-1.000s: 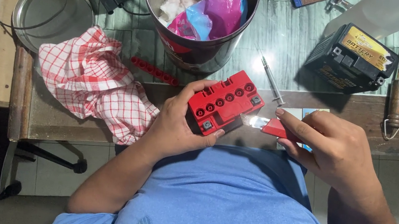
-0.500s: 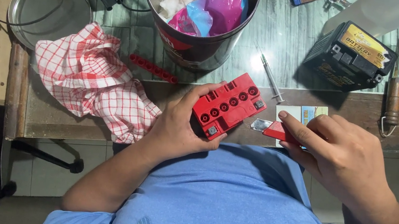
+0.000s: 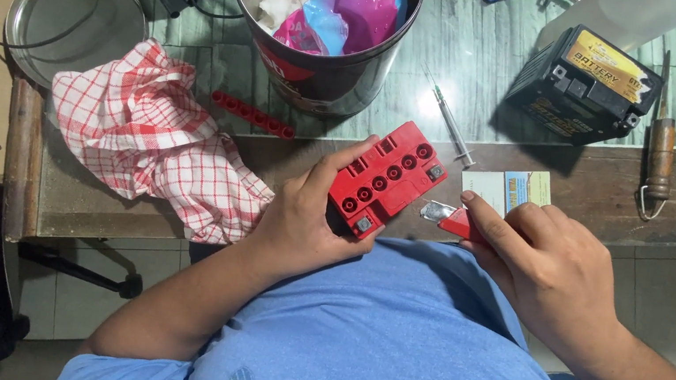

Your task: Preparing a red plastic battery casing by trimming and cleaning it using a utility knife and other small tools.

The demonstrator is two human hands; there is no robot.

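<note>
Clasped in the left hand (image 3: pixel 306 221) is a red battery (image 3: pixel 387 178), a block with a row of round filler holes along its top, the thumb lying along its upper edge and the fingers wrapped beneath; it is held tilted just above the near edge of the workbench (image 3: pixel 588 192), close to the person's blue shirt. Right beside it the right hand (image 3: pixel 550 266) is closed on a small red-handled cutter (image 3: pixel 451 219), its metal tip pointing at the battery's lower right corner and very near it, though whether it touches cannot be told. Judging from this, the work on the battery looks part way through: all the holes stand open, and a red strip of caps (image 3: pixel 253 115) lies apart on the bench, not yet refitted. Just behind the cutter sits a small white card box (image 3: pixel 506 188), and a syringe (image 3: pixel 448 119) lies beyond. Farther out are a red-checked cloth (image 3: pixel 157 145), a metal bucket (image 3: pixel 320 71) of rags and wrappers, and a black battery (image 3: pixel 588 84).
</note>
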